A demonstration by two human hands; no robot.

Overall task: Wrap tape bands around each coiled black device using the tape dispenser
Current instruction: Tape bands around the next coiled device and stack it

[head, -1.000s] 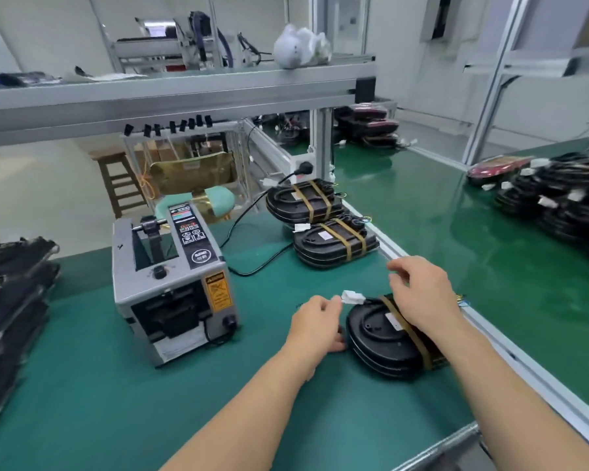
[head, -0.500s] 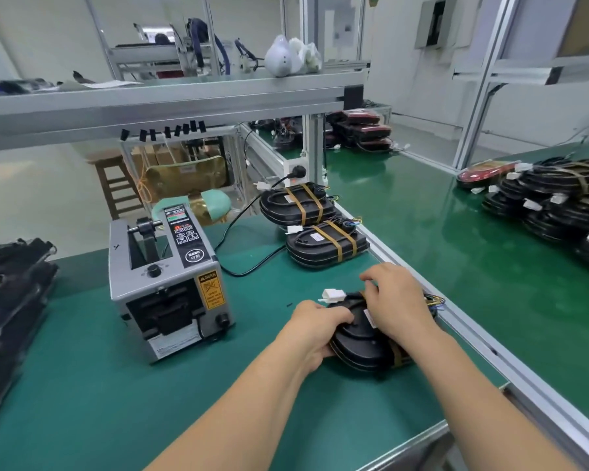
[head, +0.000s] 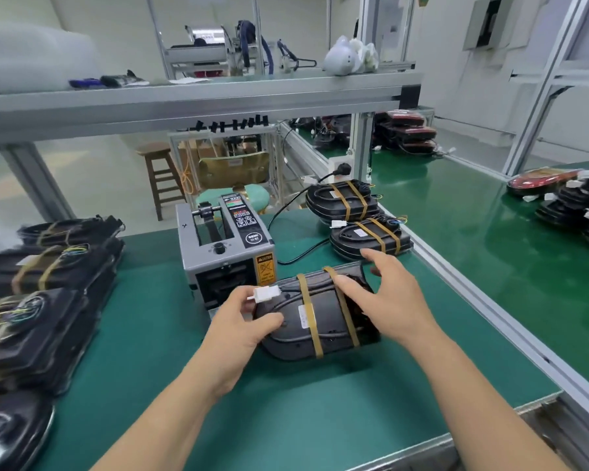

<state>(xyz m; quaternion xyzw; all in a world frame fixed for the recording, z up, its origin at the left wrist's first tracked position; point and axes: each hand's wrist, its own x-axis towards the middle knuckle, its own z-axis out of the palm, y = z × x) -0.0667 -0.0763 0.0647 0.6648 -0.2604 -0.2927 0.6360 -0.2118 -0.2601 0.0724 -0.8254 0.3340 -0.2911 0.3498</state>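
A coiled black device (head: pixel 323 331) with two tan tape bands and a white connector (head: pixel 265 294) is lifted off the green mat, tilted toward me. My left hand (head: pixel 242 321) grips its left end, thumb on top. My right hand (head: pixel 393 300) holds its right side with the thumb across one band and the other fingers spread. The grey tape dispenser (head: pixel 225 253) stands just behind the device. Two more banded devices (head: pixel 371 237) lie behind, at the mat's right edge.
Stacks of banded black devices (head: pixel 41 300) fill the mat's left side. A black power cord (head: pixel 300 256) runs behind the dispenser. An aluminium rail (head: pixel 483 300) borders the mat on the right; beyond it more devices (head: pixel 578 205) lie on another green bench. A shelf (head: pixel 191 100) hangs overhead.
The device lay flat on the mat with one band visible; both hands have now lifted and turned it leftward in front of the dispenser, two bands showing. The camera view has swung left.
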